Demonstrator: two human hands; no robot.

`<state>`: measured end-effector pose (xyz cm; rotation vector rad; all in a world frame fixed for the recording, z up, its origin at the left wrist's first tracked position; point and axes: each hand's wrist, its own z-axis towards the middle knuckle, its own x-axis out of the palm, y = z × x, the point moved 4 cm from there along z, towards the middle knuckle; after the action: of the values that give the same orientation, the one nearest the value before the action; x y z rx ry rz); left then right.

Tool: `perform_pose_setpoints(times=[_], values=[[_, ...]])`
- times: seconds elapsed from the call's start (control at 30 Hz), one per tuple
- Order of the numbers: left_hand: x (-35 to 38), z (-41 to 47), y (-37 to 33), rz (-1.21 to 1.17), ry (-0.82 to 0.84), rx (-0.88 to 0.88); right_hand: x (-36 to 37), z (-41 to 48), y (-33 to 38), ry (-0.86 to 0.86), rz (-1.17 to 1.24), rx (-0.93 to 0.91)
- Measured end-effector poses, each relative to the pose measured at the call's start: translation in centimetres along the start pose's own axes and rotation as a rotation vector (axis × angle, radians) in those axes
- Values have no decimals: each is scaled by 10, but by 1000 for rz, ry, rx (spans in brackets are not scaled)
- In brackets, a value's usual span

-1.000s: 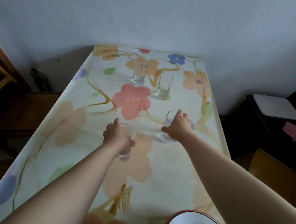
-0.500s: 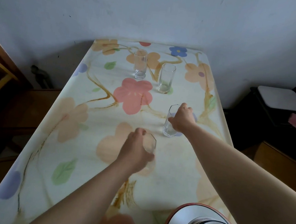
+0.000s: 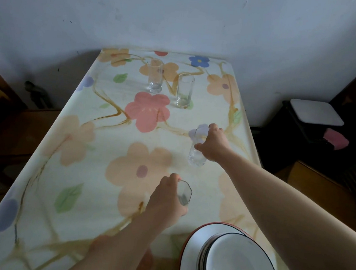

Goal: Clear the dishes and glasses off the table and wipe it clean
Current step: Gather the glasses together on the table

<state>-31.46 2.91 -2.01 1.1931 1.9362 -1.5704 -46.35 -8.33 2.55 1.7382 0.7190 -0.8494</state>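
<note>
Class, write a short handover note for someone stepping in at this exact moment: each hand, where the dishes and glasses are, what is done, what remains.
Left hand: closed around a faceted glass, near the plates.
Right hand: closed around a second glass, by the table's right edge.
Two tall glasses stand untouched at the far end: one round, one faceted.
Stack of white plates sits at the near right corner of the floral tablecloth.
Done: plates stacked, two glasses gripped.
Left: carry off all glasses and plates, then wipe. No cloth in view.

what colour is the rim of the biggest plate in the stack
Red, around a white plate; it shows in the head view, bottom right.
</note>
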Motion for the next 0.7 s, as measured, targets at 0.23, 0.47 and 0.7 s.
perform_pose_setpoints(times=[0.23,0.47,0.7], values=[[2,-6,-1,11,-2,6,-16,-56,-15,98,-52,-46],[2,-6,1,-1,12,-16,-3,-96,-39,178,-96,-27],[1,-4,1,14,5,-35,16,-116,-46,201,-89,-43]])
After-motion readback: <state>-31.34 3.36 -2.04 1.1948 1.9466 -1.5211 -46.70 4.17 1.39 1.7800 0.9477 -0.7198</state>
